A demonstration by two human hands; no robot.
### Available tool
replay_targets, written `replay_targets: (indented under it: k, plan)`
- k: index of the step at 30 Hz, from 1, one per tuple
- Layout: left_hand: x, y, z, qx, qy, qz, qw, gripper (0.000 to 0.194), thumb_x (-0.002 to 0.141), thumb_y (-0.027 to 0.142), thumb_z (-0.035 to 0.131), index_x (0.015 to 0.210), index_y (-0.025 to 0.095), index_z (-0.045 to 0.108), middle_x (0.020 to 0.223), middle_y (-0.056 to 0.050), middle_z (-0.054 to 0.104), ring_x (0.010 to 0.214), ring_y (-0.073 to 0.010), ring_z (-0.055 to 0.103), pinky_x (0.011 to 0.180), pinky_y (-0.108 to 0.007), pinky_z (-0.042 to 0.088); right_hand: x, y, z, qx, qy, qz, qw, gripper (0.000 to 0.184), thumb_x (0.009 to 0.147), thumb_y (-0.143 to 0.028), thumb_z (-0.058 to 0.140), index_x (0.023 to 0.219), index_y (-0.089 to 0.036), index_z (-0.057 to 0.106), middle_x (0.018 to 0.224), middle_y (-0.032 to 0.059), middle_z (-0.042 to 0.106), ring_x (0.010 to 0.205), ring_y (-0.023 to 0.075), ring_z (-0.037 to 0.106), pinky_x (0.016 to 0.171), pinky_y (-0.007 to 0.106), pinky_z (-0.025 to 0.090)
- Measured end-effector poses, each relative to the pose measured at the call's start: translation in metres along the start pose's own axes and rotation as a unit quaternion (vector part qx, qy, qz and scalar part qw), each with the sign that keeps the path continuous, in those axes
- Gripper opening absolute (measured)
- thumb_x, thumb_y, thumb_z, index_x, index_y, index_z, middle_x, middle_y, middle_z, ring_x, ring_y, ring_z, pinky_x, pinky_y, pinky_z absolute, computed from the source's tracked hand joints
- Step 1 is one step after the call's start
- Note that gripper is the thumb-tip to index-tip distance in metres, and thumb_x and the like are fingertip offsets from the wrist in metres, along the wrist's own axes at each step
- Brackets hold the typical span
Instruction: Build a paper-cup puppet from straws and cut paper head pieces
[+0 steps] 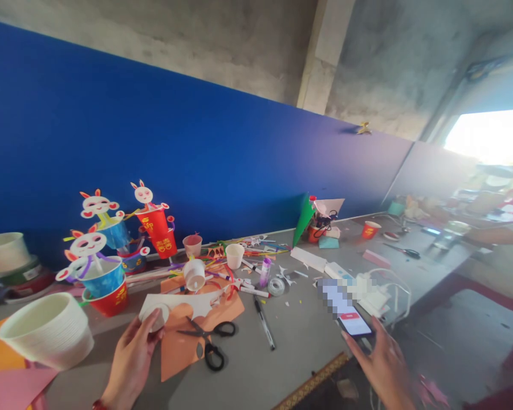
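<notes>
My left hand [130,359] pinches a white paper disc [156,318] between thumb and fingers, above the table's left part. Under and beside it lie orange paper [175,356] and a cut white paper scrap [203,306]. Black-handled scissors [205,336] rest with their blades apart on the orange paper, close to the disc. At the table's front edge, my right hand [385,361] is open, thumb and forefinger spread around the near end of a lit phone [350,316]. Whether the fingertips touch the phone I cannot tell. A pen [264,324] lies between the hands.
Stacked white paper bowls [47,330] stand at the left, near rabbit figures in red and blue cups [106,276]. Behind are a glue stick [265,272], a tape roll [276,286] and markers [255,291]. Further right are a red cup [370,229] and more scissors [404,250].
</notes>
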State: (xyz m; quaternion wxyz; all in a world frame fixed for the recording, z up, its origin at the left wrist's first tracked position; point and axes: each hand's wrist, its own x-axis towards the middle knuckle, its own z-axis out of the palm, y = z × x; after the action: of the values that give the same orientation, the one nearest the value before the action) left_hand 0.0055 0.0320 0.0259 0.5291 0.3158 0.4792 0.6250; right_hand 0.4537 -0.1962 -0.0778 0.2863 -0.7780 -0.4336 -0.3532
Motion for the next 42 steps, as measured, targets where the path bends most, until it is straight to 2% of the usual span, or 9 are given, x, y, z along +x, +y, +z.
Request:
replay_targets:
  k: [3, 6, 9, 18, 34, 36, 38, 40, 42]
  plan:
    - [0.002, -0.002, -0.002, -0.052, -0.025, -0.04, 0.998, 0.009, 0.06, 0.018, 0.078, 0.067, 0.019, 0.071, 0.072, 0.002, 0.069, 0.055, -0.01, 0.054, 0.047, -0.017, 0.048, -0.001, 0.0, 0.001, 0.011, -0.015, 0.019, 1.0, 0.089, 0.085, -0.079, 0.035, 0.13, -0.004, 0.05, 0.108, 0.0221, 0.07, 0.095, 0.0378, 0.067, 0.078, 0.046, 0.053]
    - [0.002, -0.001, -0.002, -0.056, -0.024, -0.045, 0.997, 0.009, 0.061, 0.018, 0.077, 0.068, 0.018, 0.071, 0.071, 0.002, 0.068, 0.054, -0.0098, 0.054, 0.047, -0.016, 0.047, -0.001, -0.001, 0.001, 0.023, -0.016, 0.028, 0.999, 0.085, 0.085, -0.079, 0.036, 0.129, -0.007, 0.051, 0.103, 0.0189, 0.072, 0.089, 0.0356, 0.068, 0.076, 0.044, 0.052]
    - [0.0, 0.001, -0.001, -0.054, -0.02, -0.047, 0.997, 0.006, 0.063, 0.018, 0.076, 0.067, 0.018, 0.071, 0.068, 0.003, 0.067, 0.052, -0.0094, 0.052, 0.047, -0.016, 0.047, -0.001, -0.002, 0.001, 0.024, -0.007, 0.021, 0.999, 0.086, 0.085, -0.079, 0.037, 0.127, -0.006, 0.052, 0.101, 0.0197, 0.072, 0.084, 0.0343, 0.068, 0.074, 0.043, 0.052]
    - [0.002, -0.001, 0.0, -0.064, -0.01, -0.057, 0.996, 0.006, 0.065, 0.017, 0.076, 0.07, 0.018, 0.073, 0.072, 0.002, 0.07, 0.054, -0.0094, 0.056, 0.047, -0.016, 0.048, -0.001, -0.004, 0.001, 0.012, -0.006, 0.024, 1.0, 0.088, 0.084, -0.079, 0.036, 0.128, -0.005, 0.052, 0.102, 0.0206, 0.072, 0.091, 0.0371, 0.067, 0.08, 0.047, 0.051]
    - [0.002, -0.001, -0.001, -0.052, -0.015, -0.046, 0.997, 0.011, 0.059, 0.017, 0.078, 0.067, 0.019, 0.071, 0.07, 0.001, 0.07, 0.052, -0.0103, 0.055, 0.046, -0.018, 0.047, 0.006, -0.009, -0.004, -0.004, -0.011, 0.011, 1.0, 0.088, 0.083, -0.081, 0.034, 0.12, -0.004, 0.057, 0.096, 0.022, 0.071, 0.088, 0.0369, 0.066, 0.078, 0.046, 0.052]
    - [0.002, -0.001, -0.002, -0.05, -0.012, -0.05, 0.997, 0.012, 0.058, 0.017, 0.079, 0.066, 0.019, 0.07, 0.067, 0.001, 0.069, 0.052, -0.0108, 0.056, 0.046, -0.018, 0.047, 0.013, -0.018, -0.012, -0.003, -0.001, -0.001, 1.0, 0.089, 0.083, -0.081, 0.036, 0.12, -0.003, 0.057, 0.101, 0.0252, 0.069, 0.093, 0.0395, 0.064, 0.081, 0.05, 0.051]
    - [0.001, -0.002, -0.003, -0.046, -0.016, -0.049, 0.998, 0.014, 0.057, 0.018, 0.08, 0.068, 0.019, 0.071, 0.067, 0.001, 0.069, 0.052, -0.011, 0.057, 0.047, -0.018, 0.048, 0.022, -0.039, -0.02, 0.04, 0.017, -0.01, 0.999, 0.08, 0.086, -0.074, 0.042, 0.122, -0.004, 0.056, 0.111, 0.0265, 0.066, 0.101, 0.0401, 0.063, 0.088, 0.053, 0.049]
    - [0.0, -0.004, -0.004, -0.044, -0.027, -0.039, 0.998, 0.02, 0.056, 0.02, 0.083, 0.072, 0.018, 0.073, 0.068, 0.001, 0.07, 0.053, -0.0111, 0.057, 0.048, -0.018, 0.049, 0.029, -0.074, -0.028, 0.132, 0.003, -0.031, 0.991, 0.055, 0.093, -0.059, 0.047, 0.121, -0.013, 0.057, 0.109, 0.0196, 0.069, 0.101, 0.0341, 0.064, 0.089, 0.048, 0.05]
    - [-0.001, -0.005, -0.005, -0.05, -0.048, -0.026, 0.997, 0.026, 0.054, 0.023, 0.086, 0.077, 0.017, 0.074, 0.069, 0.001, 0.071, 0.054, -0.011, 0.058, 0.048, -0.018, 0.049, 0.035, -0.121, -0.033, 0.25, -0.061, -0.078, 0.963, 0.028, 0.098, -0.041, 0.047, 0.111, -0.021, 0.061, 0.103, 0.0127, 0.071, 0.095, 0.027, 0.067, 0.083, 0.038, 0.053]
